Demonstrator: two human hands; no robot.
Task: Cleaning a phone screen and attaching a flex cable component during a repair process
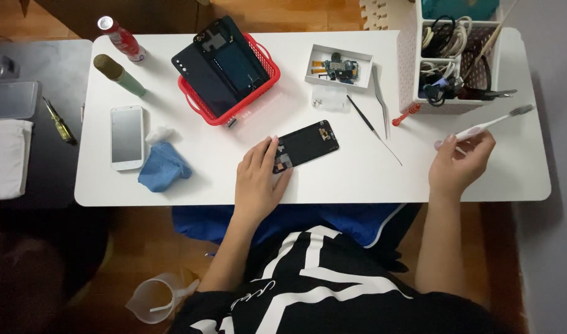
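Table (357, 179), white, is seen from above. Basket (258, 93), red, is set near its far edge. Phone (307, 145), opened and dark, is laid mid-table, its long axis slanted from near-left to far-right; its near-left end is pinned under the flat left hand (258, 179). Toothbrush (487, 125) is gripped by the right hand (459, 164), bristles pointed far-right.

Opened phone (306, 144) at the centre of the desk (357, 179), under the left hand (258, 179); basket (229, 71) behind it, intact phone (127, 137) and cloth (163, 167) to its left, tweezers (380, 99) and organiser (456, 55) to its right
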